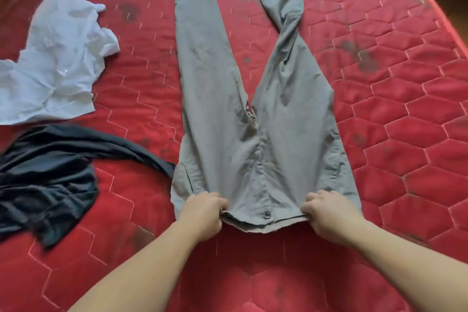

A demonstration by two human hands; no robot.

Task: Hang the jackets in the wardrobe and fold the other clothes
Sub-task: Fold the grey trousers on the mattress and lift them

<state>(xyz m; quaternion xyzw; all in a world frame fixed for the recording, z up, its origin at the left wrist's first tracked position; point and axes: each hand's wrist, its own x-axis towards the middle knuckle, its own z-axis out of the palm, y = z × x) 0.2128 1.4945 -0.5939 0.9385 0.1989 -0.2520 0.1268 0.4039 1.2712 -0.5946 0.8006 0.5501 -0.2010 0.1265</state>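
Grey cotton trousers [255, 109] lie flat on the red quilted mattress [405, 134], waist end closest. Both hands pinch the waistband, the left hand [203, 213] on one side of the small dark button [267, 215] and the right hand [326, 213] on the other, each grip clamped on the cloth. This looks like the start of folding the trousers. Next, one leg probably needs to go over the other, and the far right leg is twisted. To the left lie a crumpled black garment [43, 175] and, farther off, a wrinkled white shirt [55, 63], both unfolded.
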